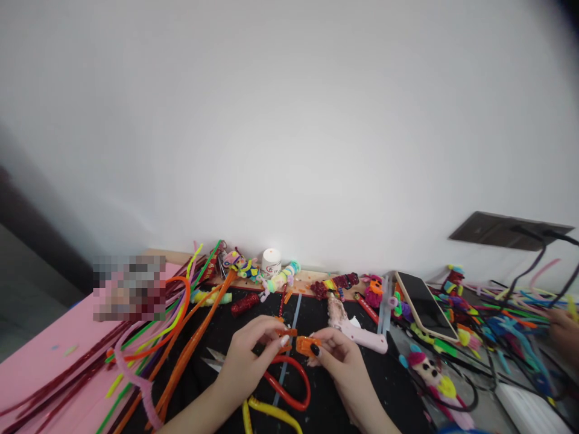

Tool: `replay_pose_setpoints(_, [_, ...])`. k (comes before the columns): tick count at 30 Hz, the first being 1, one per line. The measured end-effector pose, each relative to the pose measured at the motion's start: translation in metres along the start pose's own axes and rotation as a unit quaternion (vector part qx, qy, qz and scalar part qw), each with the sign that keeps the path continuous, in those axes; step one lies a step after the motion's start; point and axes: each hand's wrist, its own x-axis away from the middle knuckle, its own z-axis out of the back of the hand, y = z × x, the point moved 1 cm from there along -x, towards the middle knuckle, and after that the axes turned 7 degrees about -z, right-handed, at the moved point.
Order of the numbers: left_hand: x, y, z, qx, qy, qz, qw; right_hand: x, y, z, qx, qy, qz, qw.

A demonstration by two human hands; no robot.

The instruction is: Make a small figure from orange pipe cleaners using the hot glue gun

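Note:
My left hand (248,355) and my right hand (337,355) meet over a black mat (316,313). Between their pinched fingertips is a small orange pipe-cleaner piece (306,345). The left thumb and forefinger grip its left end, where an orange strand sticks out. The right fingers, with dark nails, are curled round the wound orange lump. Under my hands lie scissors with red handles (289,386), their blades pointing left. A pink glue gun (357,330) rests just beyond my right hand.
Long pipe cleaners (176,343) in many colours spread over a pink sheet (40,361) at left. A phone (425,304), small finished figures (427,371) and more pipe cleaners crowd the right side. A white jar (271,262) stands by the wall. Another person's hand (565,331) shows far right.

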Motion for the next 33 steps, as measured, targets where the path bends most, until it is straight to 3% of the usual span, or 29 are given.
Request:
replay_pose_setpoints(3, [0.000,-0.004,0.001,-0.008,0.032,0.020,0.999,-0.001,0.000,0.001,0.002,0.006,0.004,1.000])
replay_pose_setpoints(11, [0.001,-0.008,0.001,-0.017,0.050,0.069,0.996,0.000,0.001,0.002,0.017,0.005,0.018,1.000])
replay_pose_setpoints(21, [0.001,0.010,-0.003,0.006,-0.125,-0.036,0.991,0.002,0.008,-0.001,0.049,-0.043,0.055,0.996])
replay_pose_setpoints(25, [0.000,0.011,-0.003,0.006,-0.146,-0.042,0.988,0.003,0.008,-0.002,0.060,-0.043,0.061,0.995])
replay_pose_setpoints(33, [0.000,0.008,-0.004,0.016,-0.133,-0.038,0.990,0.004,0.003,-0.003,0.068,-0.054,0.060,0.994])
